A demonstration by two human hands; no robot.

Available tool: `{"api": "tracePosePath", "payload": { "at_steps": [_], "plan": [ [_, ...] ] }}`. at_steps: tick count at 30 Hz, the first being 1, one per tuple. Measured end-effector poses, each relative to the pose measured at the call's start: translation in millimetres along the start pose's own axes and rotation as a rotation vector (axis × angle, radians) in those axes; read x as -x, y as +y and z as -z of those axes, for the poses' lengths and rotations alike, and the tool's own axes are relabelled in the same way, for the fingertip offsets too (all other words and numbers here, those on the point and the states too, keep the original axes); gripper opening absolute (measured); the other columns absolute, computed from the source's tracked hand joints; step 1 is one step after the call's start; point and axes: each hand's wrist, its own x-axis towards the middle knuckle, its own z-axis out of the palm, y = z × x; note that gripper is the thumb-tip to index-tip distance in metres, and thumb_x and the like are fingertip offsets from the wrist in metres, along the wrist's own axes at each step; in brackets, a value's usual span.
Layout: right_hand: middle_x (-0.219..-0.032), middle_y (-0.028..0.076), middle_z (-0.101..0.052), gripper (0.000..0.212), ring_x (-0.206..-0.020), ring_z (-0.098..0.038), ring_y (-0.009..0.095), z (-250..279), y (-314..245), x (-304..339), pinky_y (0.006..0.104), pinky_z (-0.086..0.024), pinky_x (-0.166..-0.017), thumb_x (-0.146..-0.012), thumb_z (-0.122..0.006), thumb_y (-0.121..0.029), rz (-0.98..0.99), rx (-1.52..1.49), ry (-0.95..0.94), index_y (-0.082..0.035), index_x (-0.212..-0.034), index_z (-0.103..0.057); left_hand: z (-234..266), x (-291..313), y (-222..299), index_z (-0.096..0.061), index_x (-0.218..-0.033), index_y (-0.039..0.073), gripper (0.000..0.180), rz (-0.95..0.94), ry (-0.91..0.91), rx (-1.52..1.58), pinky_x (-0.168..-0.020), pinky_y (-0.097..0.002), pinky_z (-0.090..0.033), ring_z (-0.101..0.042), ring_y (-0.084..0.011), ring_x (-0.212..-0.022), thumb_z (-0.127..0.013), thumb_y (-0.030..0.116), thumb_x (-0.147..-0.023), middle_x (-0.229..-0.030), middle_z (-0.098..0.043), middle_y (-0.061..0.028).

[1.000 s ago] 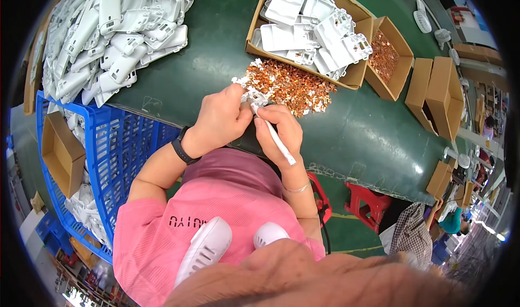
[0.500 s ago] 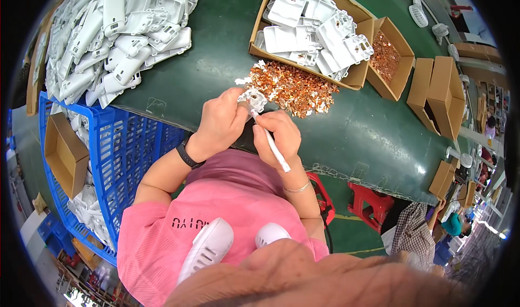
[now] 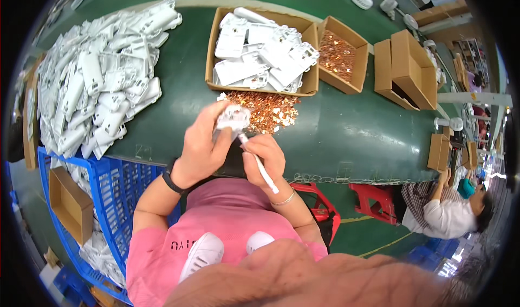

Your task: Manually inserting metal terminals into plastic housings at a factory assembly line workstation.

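While in right hand [image 3: 265,158], white tool [image 3: 267,176] diagonal, tip toward casing [image 3: 234,118].

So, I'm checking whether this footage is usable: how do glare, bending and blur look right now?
Head view: a pale sheen lies on the green table, right of the copper-coloured pieces; head view: the blue crate toward the left looks bent, and the corners are black; head view: the white part in the left hand looks slightly soft, fine detail hard to read.
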Motion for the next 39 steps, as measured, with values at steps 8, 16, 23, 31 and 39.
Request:
{"api": "tracePosePath", "payload": {
  "at_steps": [8, 16, 23, 31, 39],
  "plan": [
    [-0.082, 0.016, -0.065, 0.021, -0.068, -0.063, 0.029, 0.8, 7.0, 3.6, 0.0352, -0.052, -0.063, -0.076, -0.068, 0.005, -0.05, 0.041, 0.092, 0.002, -0.096, -0.061, -50.6, -171.3, -9.0, -0.047, -0.134, -0.006, 0.05, 0.005, -0.075, -0.049, -0.082, -0.0326, -0.051, -0.067, -0.024, -0.092, -0.06, 0.014, -0.091, -0.114, -0.065, -0.0205],
    [-0.081, 0.017, -0.065, 0.022, -0.068, -0.064, 0.03, -0.2, 7.0, -2.1, 0.0354, -0.052, -0.062, -0.075, -0.07, 0.005, -0.034, 0.103, 0.11, 0.003, -0.095, -0.062, 17.3, -202.7, -92.6, -0.064, -0.104, -0.002, 0.022, -0.22, 0.111, -0.882, -0.088, -0.0441, -0.049, -0.06, -0.0366, -0.101, -0.058, 0.009, -0.086, -0.105, -0.066, -0.0188],
    [-0.081, 0.017, -0.065, 0.02, -0.068, -0.063, 0.031, 1.9, 2.1, -0.5, 0.0361, -0.052, -0.061, -0.075, -0.071, 0.005, 0.006, 0.143, 0.066, 0.004, -0.093, -0.063, 88.8, -248.6, -162.6, -0.068, -0.108, 0.005, 0.047, 0.202, -0.22, -1.248, -0.096, -0.0576, -0.04, -0.058, -0.0364, -0.111, -0.064, 0.042, -0.078, -0.115, -0.066, -0.0169],
    [-0.081, 0.016, -0.064, 0.017, -0.067, -0.062, 0.026, -4.0, 5.1, -6.5, 0.0323, -0.05, -0.061, -0.079, -0.068, 0.004, -0.043, 0.122, 0.042, 0.003, -0.095, -0.063, 115.4, -248.3, -207.6, -0.071, -0.101, 0.0, 0.052, 0.398, -0.586, -0.962, -0.093, -0.045, -0.05, -0.065, -0.0392, -0.102, -0.057, 0.048, -0.086, -0.112, -0.066, -0.0255],
    [-0.078, 0.017, -0.065, 0.016, -0.065, -0.062, 0.029, -5.6, 2.8, -4.6, 0.0348, -0.05, -0.058, -0.076, -0.07, 0.004, 0.009, 0.146, -0.028, 0.004, -0.091, -0.063, 66.0, -204.8, -145.8, -0.071, -0.084, 0.001, 0.017, -0.065, -0.572, -0.981, -0.081, -0.0479, -0.054, -0.063, -0.0393, -0.095, -0.061, 0.011, -0.075, -0.095, -0.067, -0.0181]
  ]
}}
